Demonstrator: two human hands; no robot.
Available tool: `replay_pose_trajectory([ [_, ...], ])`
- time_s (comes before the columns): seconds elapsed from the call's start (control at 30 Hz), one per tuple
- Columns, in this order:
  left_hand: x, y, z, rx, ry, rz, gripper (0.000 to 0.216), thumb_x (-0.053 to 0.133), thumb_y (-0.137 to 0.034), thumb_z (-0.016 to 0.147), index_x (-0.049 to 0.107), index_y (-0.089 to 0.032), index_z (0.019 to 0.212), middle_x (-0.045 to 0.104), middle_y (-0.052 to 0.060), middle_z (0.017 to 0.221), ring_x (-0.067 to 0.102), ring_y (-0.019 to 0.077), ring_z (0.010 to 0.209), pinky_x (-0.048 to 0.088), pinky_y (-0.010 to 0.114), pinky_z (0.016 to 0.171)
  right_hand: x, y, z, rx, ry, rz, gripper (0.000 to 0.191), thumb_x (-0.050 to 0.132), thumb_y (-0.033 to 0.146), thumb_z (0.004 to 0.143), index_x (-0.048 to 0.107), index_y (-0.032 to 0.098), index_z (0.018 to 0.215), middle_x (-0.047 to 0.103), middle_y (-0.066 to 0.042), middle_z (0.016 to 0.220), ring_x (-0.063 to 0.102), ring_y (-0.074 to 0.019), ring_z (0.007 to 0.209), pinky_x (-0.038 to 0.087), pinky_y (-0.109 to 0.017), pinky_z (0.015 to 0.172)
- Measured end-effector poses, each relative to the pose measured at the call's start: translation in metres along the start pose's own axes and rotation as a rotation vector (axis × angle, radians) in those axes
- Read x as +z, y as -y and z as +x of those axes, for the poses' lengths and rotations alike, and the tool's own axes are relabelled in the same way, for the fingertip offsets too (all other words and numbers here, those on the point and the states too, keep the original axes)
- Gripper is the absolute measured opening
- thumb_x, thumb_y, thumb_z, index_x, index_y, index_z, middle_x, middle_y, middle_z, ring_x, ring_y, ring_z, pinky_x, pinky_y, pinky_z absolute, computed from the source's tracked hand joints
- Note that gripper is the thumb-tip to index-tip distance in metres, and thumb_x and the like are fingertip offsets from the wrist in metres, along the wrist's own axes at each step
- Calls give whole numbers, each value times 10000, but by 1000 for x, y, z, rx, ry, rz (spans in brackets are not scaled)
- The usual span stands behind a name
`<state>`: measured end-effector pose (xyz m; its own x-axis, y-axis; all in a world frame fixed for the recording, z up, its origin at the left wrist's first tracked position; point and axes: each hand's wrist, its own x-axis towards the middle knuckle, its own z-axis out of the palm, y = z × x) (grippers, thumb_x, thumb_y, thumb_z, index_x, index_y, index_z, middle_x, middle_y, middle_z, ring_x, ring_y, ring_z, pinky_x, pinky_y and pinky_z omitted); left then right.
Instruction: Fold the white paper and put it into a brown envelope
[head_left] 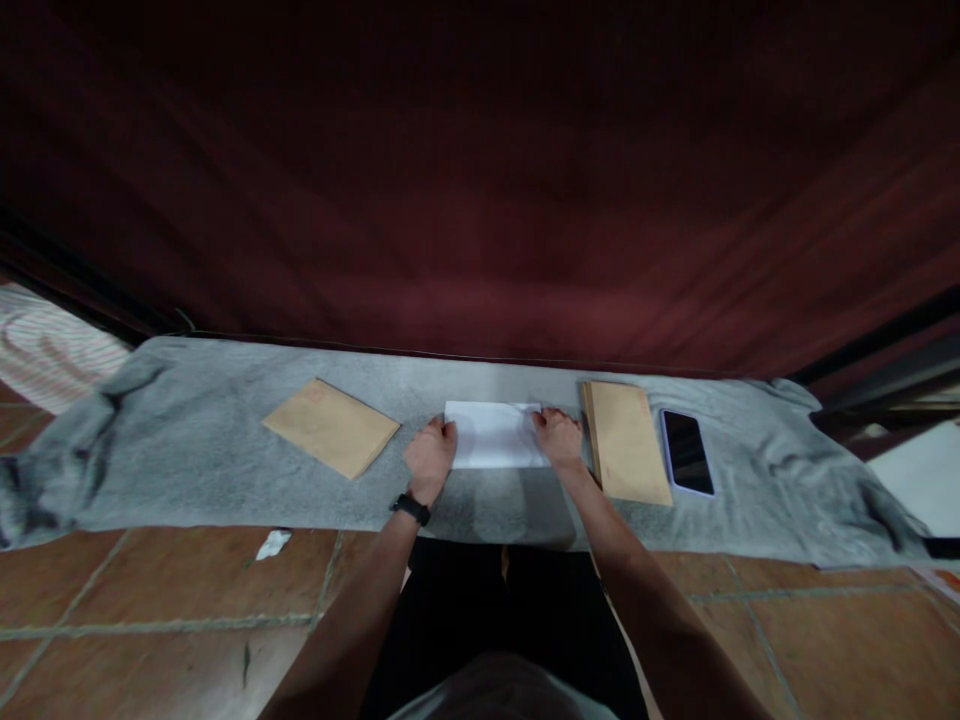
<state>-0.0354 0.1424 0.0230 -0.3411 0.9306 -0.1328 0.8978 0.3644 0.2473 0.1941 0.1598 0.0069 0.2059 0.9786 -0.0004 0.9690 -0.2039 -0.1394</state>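
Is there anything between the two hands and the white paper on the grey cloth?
No, nothing visible. The left hand rests on the left edge of the white paper and the right hand on its right edge. The single brown envelope and the envelope stack lie off to the sides.

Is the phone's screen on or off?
Off. The phone lies face up on the grey cloth beside the envelope stack, and its screen is plain black, with nothing lit.

Grey cloth [187, 460] (on floor [150, 610]): envelopes [331, 427], paper [495, 433], phone [687, 452]
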Motion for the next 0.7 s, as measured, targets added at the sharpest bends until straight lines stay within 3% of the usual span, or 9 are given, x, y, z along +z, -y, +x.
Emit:
replay_pose_trajectory([
  [0.2,-1,-1,1,-1,5,17,407,408,-451,982,690,-186,1107,747,152,996,707,294,957,497,355,779,0,1,0,2,9,-5,376,436,438,1016,705,176,992,738,-139,1005,709,-235,934,456,-364,915],
  [0.33,2,-1,0,11,-12,21,405,399,-451,990,679,-186,1116,747,150,969,710,289,943,495,356,785,-3,0,-1,-17,-68,-44,373,462,416,1005,638,137,1182,683,-190,1151,645,-281,1074,428,-425,980],
  [0.4,3,-1,-1,19,-18,26,403,395,-446,994,671,-183,1124,745,150,959,712,288,938,497,355,781,-7,-2,0,-140,-94,-68,355,457,327,1004,588,130,1270,643,-201,1233,595,-297,1149,418,-440,1000],
  [0.53,5,-1,-4,32,-37,51,399,391,-439,1001,660,-171,1126,741,156,943,715,287,935,498,349,775,-17,-5,2,-497,67,-47,403,413,78,948,595,190,1290,609,-124,1338,565,-213,1198,402,-341,1045],
  [0.63,7,-2,-4,36,-52,67,401,381,-435,1006,654,-169,1129,739,160,933,716,291,931,498,348,769,-23,-4,-1,-509,125,-27,419,426,82,944,604,238,1290,631,-65,1331,604,-163,1149,426,-271,1013],
  [0.7,8,-1,-4,34,-50,75,403,383,-437,1006,650,-165,1135,737,163,931,716,292,933,496,348,769,-26,3,-6,-448,138,-24,382,416,150,976,597,222,1304,668,-89,1268,645,-182,1083,468,-293,955],
])
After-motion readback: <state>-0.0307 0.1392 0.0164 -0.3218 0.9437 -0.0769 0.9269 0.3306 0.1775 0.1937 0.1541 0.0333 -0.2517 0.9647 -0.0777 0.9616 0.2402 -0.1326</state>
